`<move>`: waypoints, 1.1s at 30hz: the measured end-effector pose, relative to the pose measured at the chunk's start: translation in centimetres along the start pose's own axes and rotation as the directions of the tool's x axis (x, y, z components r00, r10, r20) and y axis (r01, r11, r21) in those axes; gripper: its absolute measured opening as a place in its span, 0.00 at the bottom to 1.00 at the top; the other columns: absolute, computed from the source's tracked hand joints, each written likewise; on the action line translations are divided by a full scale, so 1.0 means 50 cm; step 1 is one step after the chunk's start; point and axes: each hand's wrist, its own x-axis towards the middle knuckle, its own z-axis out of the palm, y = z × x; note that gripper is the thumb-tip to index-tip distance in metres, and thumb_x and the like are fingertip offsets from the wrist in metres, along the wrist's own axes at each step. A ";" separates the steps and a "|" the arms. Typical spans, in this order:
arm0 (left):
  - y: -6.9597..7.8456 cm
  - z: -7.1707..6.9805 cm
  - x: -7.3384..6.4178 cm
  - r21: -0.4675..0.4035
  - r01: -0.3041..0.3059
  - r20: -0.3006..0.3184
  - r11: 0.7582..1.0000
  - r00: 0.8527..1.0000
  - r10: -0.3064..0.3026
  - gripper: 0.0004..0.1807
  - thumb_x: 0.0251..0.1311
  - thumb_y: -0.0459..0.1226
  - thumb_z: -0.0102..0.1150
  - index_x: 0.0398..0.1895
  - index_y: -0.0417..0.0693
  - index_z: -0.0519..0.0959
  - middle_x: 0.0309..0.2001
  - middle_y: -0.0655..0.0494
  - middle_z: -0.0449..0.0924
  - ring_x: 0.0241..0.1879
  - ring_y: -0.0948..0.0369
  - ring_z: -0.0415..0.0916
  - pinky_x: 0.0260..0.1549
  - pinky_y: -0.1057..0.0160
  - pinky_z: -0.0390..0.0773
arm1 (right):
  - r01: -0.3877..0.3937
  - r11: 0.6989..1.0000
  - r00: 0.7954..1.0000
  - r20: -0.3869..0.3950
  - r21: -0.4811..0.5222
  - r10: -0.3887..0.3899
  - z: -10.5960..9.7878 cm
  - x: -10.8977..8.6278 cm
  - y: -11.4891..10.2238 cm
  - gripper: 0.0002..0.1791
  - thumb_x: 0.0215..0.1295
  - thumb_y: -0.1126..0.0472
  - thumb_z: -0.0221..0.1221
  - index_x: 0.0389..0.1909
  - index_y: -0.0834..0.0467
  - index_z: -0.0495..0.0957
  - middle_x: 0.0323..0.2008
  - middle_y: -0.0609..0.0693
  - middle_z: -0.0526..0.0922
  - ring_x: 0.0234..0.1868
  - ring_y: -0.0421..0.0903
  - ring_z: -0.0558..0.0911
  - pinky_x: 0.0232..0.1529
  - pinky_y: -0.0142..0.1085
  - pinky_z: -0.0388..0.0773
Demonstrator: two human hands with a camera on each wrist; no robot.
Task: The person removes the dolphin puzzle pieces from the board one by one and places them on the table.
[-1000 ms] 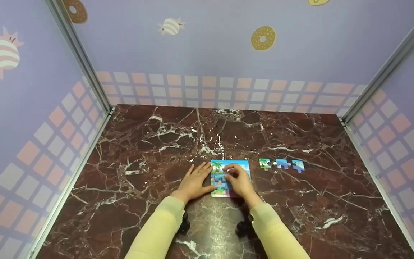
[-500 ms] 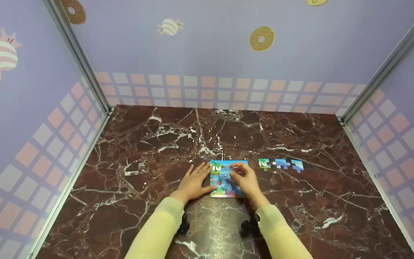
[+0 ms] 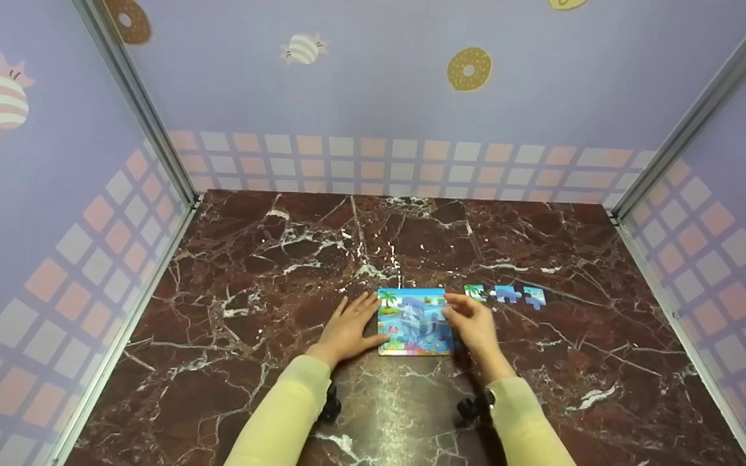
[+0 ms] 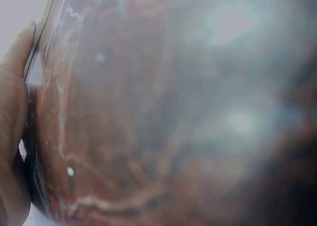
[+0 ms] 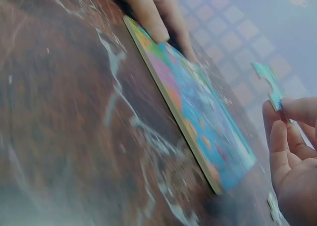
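A flat puzzle board (image 3: 415, 330) with a dolphin and palm-tree sea picture lies on the dark marbled table. My left hand (image 3: 346, 329) rests flat at its left edge, fingers spread and thumb at the lower left side. Over the board's right edge is my right hand (image 3: 474, 322), pinching a small jigsaw piece (image 5: 268, 82) between thumb and fingers. In the right wrist view the piece is held up off the board, its notched edge showing. The left wrist view shows mostly blurred table, with part of the left hand (image 4: 12, 102) at its edge.
Several loose things lie right of the board: a palm-tree piece (image 3: 474, 292), a blue piece (image 3: 507, 294) and another blue piece (image 3: 534, 296). Patterned purple walls (image 3: 373, 84) enclose the table (image 3: 269, 272) at the back and both sides.
My right hand has moved right, from over the middle of the board to its right edge, uncovering the dolphin picture. The left hand has stayed in place.
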 end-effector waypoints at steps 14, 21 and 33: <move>-0.002 0.001 0.000 -0.009 -0.013 -0.010 1.000 1.000 0.013 0.49 0.66 0.66 0.55 0.83 0.52 0.56 0.84 0.55 0.51 0.84 0.53 0.47 0.84 0.42 0.39 | -0.071 0.992 0.992 -0.110 -0.109 0.059 -0.125 -0.003 0.018 0.19 0.65 0.71 0.66 0.56 0.72 0.81 0.38 0.51 0.89 0.33 0.30 0.81 0.36 0.22 0.83; -0.001 0.000 0.000 0.000 -0.012 -0.012 1.000 1.000 0.012 0.49 0.66 0.67 0.54 0.83 0.52 0.56 0.84 0.55 0.51 0.84 0.54 0.46 0.84 0.43 0.40 | -0.114 0.974 0.988 -0.122 -0.194 0.091 -0.153 0.001 0.040 0.19 0.66 0.70 0.65 0.57 0.70 0.81 0.41 0.54 0.89 0.32 0.28 0.80 0.34 0.21 0.82; 0.000 -0.001 -0.001 -0.016 -0.007 -0.005 1.000 1.000 0.007 0.49 0.66 0.67 0.54 0.83 0.52 0.56 0.84 0.56 0.50 0.84 0.54 0.45 0.84 0.43 0.37 | -0.005 0.864 0.987 -0.142 -0.503 -0.076 -0.158 0.009 0.047 0.15 0.66 0.67 0.64 0.52 0.66 0.86 0.49 0.65 0.88 0.48 0.58 0.86 0.50 0.39 0.81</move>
